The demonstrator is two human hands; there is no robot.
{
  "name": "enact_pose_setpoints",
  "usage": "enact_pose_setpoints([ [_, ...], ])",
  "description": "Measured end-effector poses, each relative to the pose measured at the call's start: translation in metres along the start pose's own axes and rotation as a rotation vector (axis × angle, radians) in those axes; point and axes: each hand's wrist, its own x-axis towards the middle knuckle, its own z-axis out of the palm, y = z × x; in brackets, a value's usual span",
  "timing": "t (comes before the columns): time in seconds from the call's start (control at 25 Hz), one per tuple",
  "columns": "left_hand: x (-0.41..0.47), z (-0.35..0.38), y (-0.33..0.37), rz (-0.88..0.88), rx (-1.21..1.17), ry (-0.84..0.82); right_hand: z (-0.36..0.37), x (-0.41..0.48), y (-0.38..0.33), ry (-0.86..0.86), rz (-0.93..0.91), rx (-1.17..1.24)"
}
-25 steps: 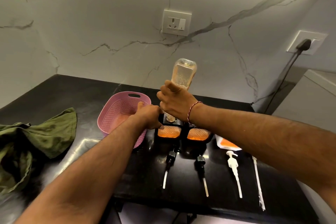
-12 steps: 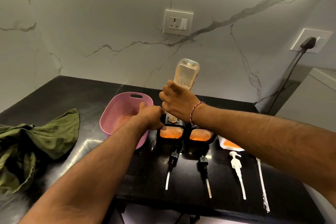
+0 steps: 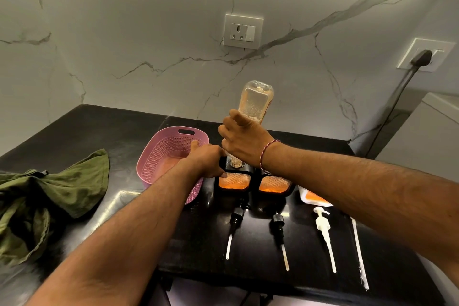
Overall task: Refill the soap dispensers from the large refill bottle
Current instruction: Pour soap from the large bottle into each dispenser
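Orange soap is going into the left dispenser [image 3: 233,181], so the pouring step is in hand. The right hand [image 3: 244,141] has its fingers curled round the refill bottle [image 3: 255,102], which stands upside down with its neck at the dispenser's top opening. The left hand [image 3: 206,159] grips that dispenser's side to steady it on the bench [image 3: 111,126].

The bottle looks partly full, with bubbles in it. Both the left dispenser and the right dispenser [image 3: 273,184], touching it, show soap through their patterned fronts. How full they are I cannot tell.

Next, I judge, the bottle must be turned upright without dripping and moved on. Two black pumps [image 3: 236,216] lie in front, waiting to be screwed back.

The pink basket's [image 3: 159,156] contents are unclear.
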Motion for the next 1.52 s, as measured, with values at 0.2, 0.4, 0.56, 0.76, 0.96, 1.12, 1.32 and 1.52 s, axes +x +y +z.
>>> enact_pose_setpoints([
  [0.2, 0.0, -0.002, 0.001, -0.01, -0.018, -0.013, 0.0, -0.002, 0.001, -0.014, 0.039, 0.042],
  [0.4, -0.001, -0.002, 0.002, -0.009, -0.026, -0.016, 0.0, -0.004, 0.002, -0.07, 0.043, 0.091],
  [0.56, 0.0, -0.003, 0.001, -0.019, -0.045, -0.031, 0.01, -0.013, 0.007, -0.152, 0.139, 0.295],
  [0.76, -0.001, -0.003, 0.002, -0.032, -0.045, -0.04, 0.028, -0.039, 0.02, -0.302, 0.387, 0.835],
  [0.96, 0.0, -0.005, 0.004, -0.048, -0.052, -0.056, 0.043, -0.066, 0.028, -0.372, 0.6, 1.19],
  [1.12, 0.001, -0.011, 0.009, -0.056, -0.036, -0.12, 0.055, -0.089, 0.045, -0.403, 0.779, 1.473],
  [1.32, 0.004, -0.046, 0.022, -0.066, -0.058, -0.004, 0.072, -0.134, 0.064, -0.265, 1.062, 2.011],
  [1.52, 0.03, -0.081, 0.117, 0.196, -0.595, 0.228, 0.097, -0.188, 0.074, -0.07, 1.235, 2.152],
])
